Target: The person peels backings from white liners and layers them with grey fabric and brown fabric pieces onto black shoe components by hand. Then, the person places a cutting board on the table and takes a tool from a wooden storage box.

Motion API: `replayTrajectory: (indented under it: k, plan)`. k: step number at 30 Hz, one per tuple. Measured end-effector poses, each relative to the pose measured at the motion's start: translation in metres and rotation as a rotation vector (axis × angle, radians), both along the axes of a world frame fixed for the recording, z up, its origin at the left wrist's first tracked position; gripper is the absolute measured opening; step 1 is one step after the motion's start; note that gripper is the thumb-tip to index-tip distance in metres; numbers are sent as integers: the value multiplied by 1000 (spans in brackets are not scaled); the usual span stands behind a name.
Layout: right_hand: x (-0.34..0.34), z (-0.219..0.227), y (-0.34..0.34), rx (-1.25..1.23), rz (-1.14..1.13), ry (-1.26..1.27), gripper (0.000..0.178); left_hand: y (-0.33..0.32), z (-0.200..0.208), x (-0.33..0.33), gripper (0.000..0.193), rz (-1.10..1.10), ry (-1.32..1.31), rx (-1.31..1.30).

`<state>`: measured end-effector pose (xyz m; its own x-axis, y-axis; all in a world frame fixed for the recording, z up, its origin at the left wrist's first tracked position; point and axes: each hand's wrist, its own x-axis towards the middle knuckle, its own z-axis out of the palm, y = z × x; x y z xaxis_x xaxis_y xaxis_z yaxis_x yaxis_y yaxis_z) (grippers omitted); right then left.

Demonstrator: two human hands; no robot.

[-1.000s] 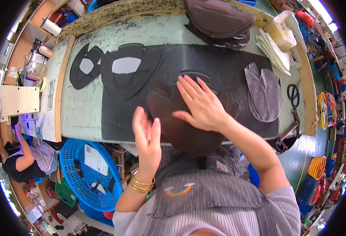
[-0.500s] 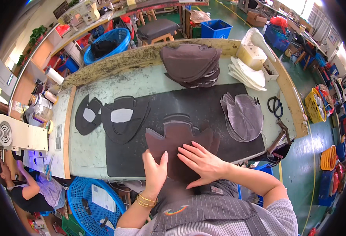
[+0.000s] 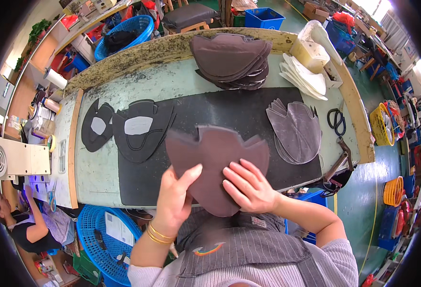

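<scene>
1. Brown cut pieces (image 3: 215,153) up in front of the striped apron (image 3: 248,246), at the near edge of the pale green tabletop (image 3: 98,177) and its black mat (image 3: 143,191). More than one layer, by the look of the edges on the right. Round end down, notched end up and a bit blurry.

2. Grip of the left hand (image 3: 172,193): clamped on the left side of the pieces, thumb in front, other fingers tucked behind.

3. Grip of the right hand (image 3: 253,191): fingers laid across the front of the same pieces, low on the right. Thumb out of sight, so hard to know whether pinching or only pressing.

4. Could slide apart, layer from layer, from too soft a squeeze on the left. Probably the biggest worry.

5. Could bend or crease from too hard a push on the right. Seemingly thin and floppy.

6. Could rub or catch on the apron, near the round end, from a low swing.

7. Could bump the gray pieces (image 3: 296,134) on the right, or the black piece with a pale patch (image 3: 146,150) on the left, from a wide swing.

8. Less risk from the dark scissors (image 3: 336,122), well apart from both hands.
</scene>
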<state>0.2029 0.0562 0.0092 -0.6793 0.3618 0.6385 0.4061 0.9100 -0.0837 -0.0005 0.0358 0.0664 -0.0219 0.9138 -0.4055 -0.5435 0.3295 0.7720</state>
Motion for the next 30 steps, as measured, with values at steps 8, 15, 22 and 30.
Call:
replayTrajectory:
  k: [8, 15, 22, 30]
  plan:
    - [-38, 117, 165, 367, -220, 32, 61, 152, 52, -23, 31, -51, -126, 554]
    - [-2, 57, 262, -257, -299, -359, 53, 62, -59, -116, 69, -253, 1892, 341]
    - [-133, 25, 121, -225, 178, 62, 25, 1, -75, -160, 38, -207, 1995, 548]
    - [-166, -42, 89, -437, 231, 19, 16, 40, -44, -118, 25, 618, 1325, 470]
